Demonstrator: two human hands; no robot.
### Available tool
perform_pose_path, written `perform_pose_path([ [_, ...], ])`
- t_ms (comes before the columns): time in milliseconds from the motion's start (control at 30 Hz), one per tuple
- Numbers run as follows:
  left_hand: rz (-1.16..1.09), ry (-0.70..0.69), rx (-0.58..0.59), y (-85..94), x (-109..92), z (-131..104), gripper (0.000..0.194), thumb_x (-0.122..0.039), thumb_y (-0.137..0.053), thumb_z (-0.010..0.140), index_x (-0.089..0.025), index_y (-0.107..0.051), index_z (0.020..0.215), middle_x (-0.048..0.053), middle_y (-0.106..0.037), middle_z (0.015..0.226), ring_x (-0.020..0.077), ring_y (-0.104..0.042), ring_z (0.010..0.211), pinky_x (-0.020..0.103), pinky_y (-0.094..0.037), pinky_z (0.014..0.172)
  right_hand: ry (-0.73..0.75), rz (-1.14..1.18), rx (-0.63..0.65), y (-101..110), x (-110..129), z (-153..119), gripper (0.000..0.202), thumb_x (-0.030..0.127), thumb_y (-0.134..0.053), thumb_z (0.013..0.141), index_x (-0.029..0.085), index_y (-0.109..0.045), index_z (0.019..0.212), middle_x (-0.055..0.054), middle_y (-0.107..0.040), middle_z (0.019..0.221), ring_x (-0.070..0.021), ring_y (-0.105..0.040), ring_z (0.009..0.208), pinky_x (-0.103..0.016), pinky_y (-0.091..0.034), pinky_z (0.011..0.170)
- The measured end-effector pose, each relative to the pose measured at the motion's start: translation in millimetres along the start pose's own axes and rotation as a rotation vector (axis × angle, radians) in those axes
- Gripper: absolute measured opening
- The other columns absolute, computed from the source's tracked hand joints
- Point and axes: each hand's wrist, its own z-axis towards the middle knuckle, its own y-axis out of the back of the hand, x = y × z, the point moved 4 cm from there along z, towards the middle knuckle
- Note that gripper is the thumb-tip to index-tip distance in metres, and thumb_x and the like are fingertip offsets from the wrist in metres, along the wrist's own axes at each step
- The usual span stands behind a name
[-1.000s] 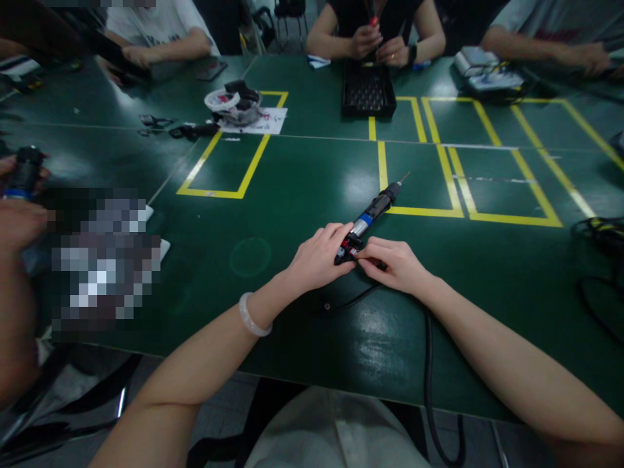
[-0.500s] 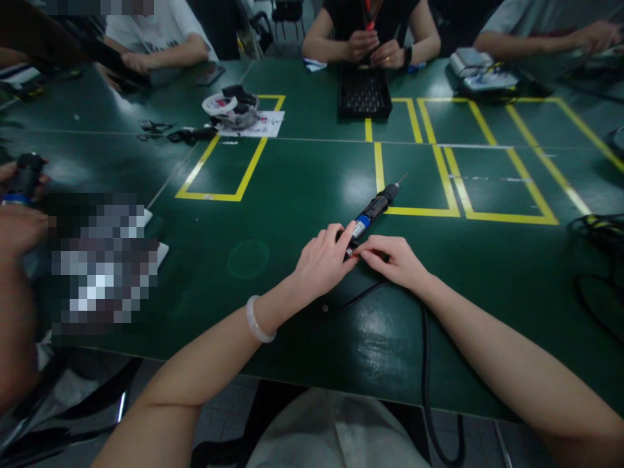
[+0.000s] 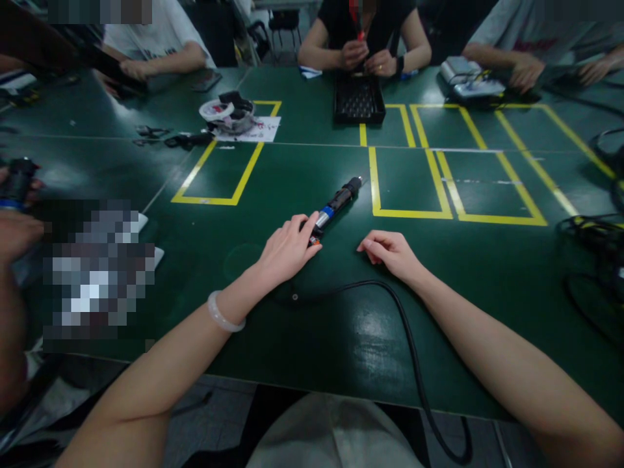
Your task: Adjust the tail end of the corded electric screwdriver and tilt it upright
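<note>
My left hand (image 3: 287, 250) is closed around the rear end of an electric screwdriver (image 3: 336, 203), which has a black body with a blue band and a silver section. The tool lies slanted on the green table, its nose pointing away and to the right. Under my fingers a small orange-red spot shows at its back end. A black cable (image 3: 409, 338) curves over the table and down past the front edge; its link to the tool is hidden behind my hand. My right hand (image 3: 392, 253) rests on the table right of the screwdriver, fingers curled in, with nothing visible in them.
Yellow tape rectangles (image 3: 412, 213) mark the green table (image 3: 273, 175). A black tray (image 3: 359, 107) stands before a person opposite. Tape rolls (image 3: 227, 114) lie on paper at the back left. Tangled black cables (image 3: 592, 237) lie at right. A neighbour's hand (image 3: 19, 234) holds a similar tool at left.
My left hand has shifted left with the screwdriver. My right hand has come away from the tool's rear end and stays near where it was, so a gap now separates them.
</note>
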Motion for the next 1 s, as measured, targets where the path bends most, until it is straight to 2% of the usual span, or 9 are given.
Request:
perform_pose_path([
  [167,0.039,0.13,0.003,1.0,55.3,2.6,0.068,-0.044,-0.047,0.101,-0.016,-0.027,0.16,0.019,-0.046,0.145,0.0339,-0.057,0.119,0.043,-0.051,0.095,0.003,-0.014,-0.011,0.6,-0.3,-0.4,0.033,0.042,-0.06,0.092,0.014,-0.07,0.08,0.003,-0.053,0.053,-0.0102,-0.047,0.048,-0.025,-0.035,0.052],
  [333,0.078,0.291,-0.014,-2.9,124.2,7.3,0.069,-0.046,-0.046,0.101,-0.015,-0.028,0.16,0.022,-0.045,0.146,0.0389,-0.056,0.123,0.047,-0.049,0.099,-0.002,-0.015,-0.009,0.2,-2.1,1.2,0.032,0.042,-0.059,0.092,0.014,-0.07,0.08,0.003,-0.053,0.053,-0.0104,-0.047,0.048,-0.025,-0.035,0.052],
  [500,0.088,0.444,0.01,-6.2,194.5,10.5,0.068,-0.049,-0.046,0.101,-0.015,-0.03,0.158,0.023,-0.045,0.145,0.0387,-0.056,0.122,0.048,-0.047,0.099,-0.005,-0.025,-0.008,-0.5,-1.3,1.7,0.031,0.041,-0.059,0.091,0.014,-0.07,0.08,0.003,-0.053,0.054,-0.0103,-0.048,0.048,-0.025,-0.035,0.051],
  [600,0.08,0.509,0.031,-5.3,225.5,11.1,0.064,-0.046,-0.045,0.103,-0.013,-0.03,0.156,0.023,-0.044,0.146,0.0368,-0.053,0.123,0.049,-0.045,0.1,-0.007,-0.034,-0.003,-1.1,0.1,1.3,0.03,0.04,-0.058,0.091,0.014,-0.07,0.08,0.003,-0.053,0.054,-0.0101,-0.048,0.048,-0.025,-0.035,0.051],
  [667,0.057,0.55,0.042,-4.6,237.1,10.7,0.06,-0.045,-0.044,0.104,-0.011,-0.032,0.153,0.023,-0.043,0.146,0.0355,-0.051,0.124,0.051,-0.044,0.101,-0.009,-0.041,0.002,-1.4,0.9,1.0,0.03,0.039,-0.058,0.09,0.014,-0.07,0.08,0.003,-0.053,0.054,-0.0101,-0.048,0.049,-0.025,-0.035,0.051],
  [733,0.042,0.59,0.055,-4.7,240.1,9.2,0.059,-0.046,-0.041,0.105,-0.01,-0.033,0.151,0.023,-0.043,0.145,0.0342,-0.05,0.123,0.051,-0.043,0.1,-0.006,-0.044,0.008,-1.7,1.6,0.7,0.03,0.039,-0.058,0.09,0.014,-0.07,0.08,0.003,-0.053,0.054,-0.0101,-0.048,0.049,-0.025,-0.035,0.051],
  [900,0.162,0.599,-0.045,-1.7,221.4,4.4,0.059,-0.04,-0.035,0.107,-0.005,-0.026,0.153,0.021,-0.047,0.142,0.0314,-0.049,0.12,0.048,-0.041,0.1,-0.002,-0.064,0.017,-2.1,1.8,0.7,0.03,0.039,-0.058,0.091,0.015,-0.07,0.081,0.003,-0.053,0.054,-0.0102,-0.048,0.049,-0.025,-0.036,0.051],
  [1000,0.189,0.61,-0.046,-2.5,216.2,2.6,0.067,-0.045,-0.04,0.105,-0.005,-0.022,0.155,0.02,-0.047,0.142,0.0299,-0.048,0.12,0.044,-0.042,0.098,0.0,-0.07,0.021,-2.4,1.7,0.8,0.03,0.04,-0.057,0.091,0.015,-0.07,0.081,0.003,-0.053,0.055,-0.0104,-0.049,0.049,-0.025,-0.036,0.051],
])
